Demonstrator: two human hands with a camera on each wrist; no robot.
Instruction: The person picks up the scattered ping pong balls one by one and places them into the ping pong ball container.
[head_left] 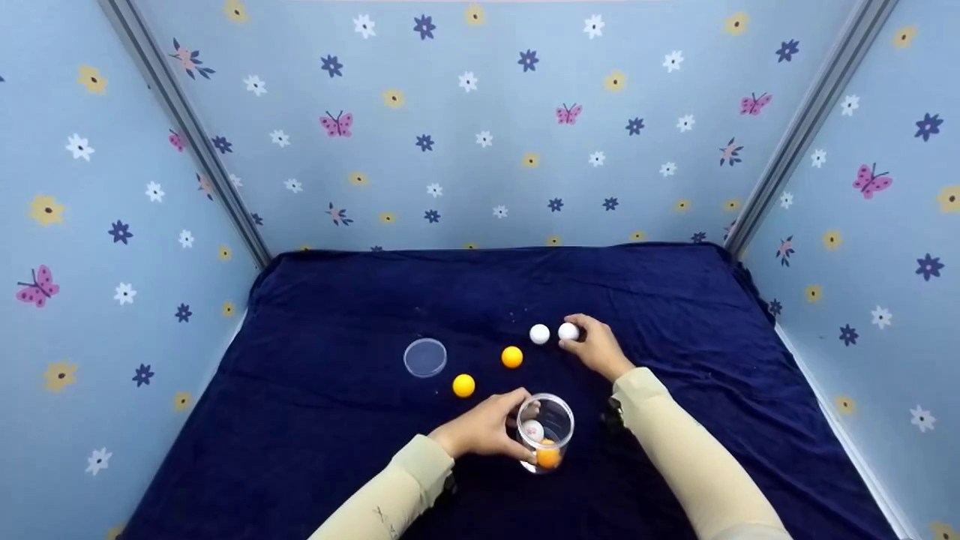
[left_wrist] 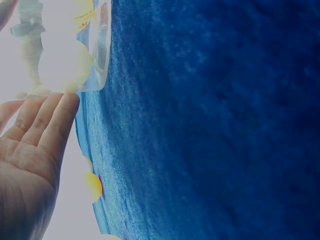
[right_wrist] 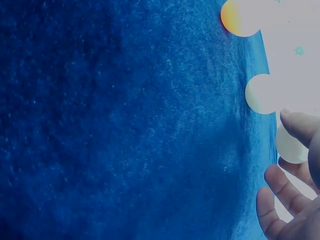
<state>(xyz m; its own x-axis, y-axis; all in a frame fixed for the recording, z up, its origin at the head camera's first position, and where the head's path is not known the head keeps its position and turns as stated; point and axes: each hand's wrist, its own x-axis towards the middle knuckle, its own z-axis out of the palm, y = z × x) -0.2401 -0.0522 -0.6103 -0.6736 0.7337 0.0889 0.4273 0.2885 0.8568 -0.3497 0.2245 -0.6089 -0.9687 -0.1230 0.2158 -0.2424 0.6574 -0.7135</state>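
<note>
Where fingers (head_left: pixel 585 321) pinch, balls (head_left: pixel 539 334) lie nearby.

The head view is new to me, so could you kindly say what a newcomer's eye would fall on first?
Probably the two bright orange balls on the dark blue cloth, beyond and left of the clear jar that the left hand grips. Next comes the jar, with a white ball and a third orange ball inside. Farther back, the right hand pinches a second white ball, right of a third.
</note>
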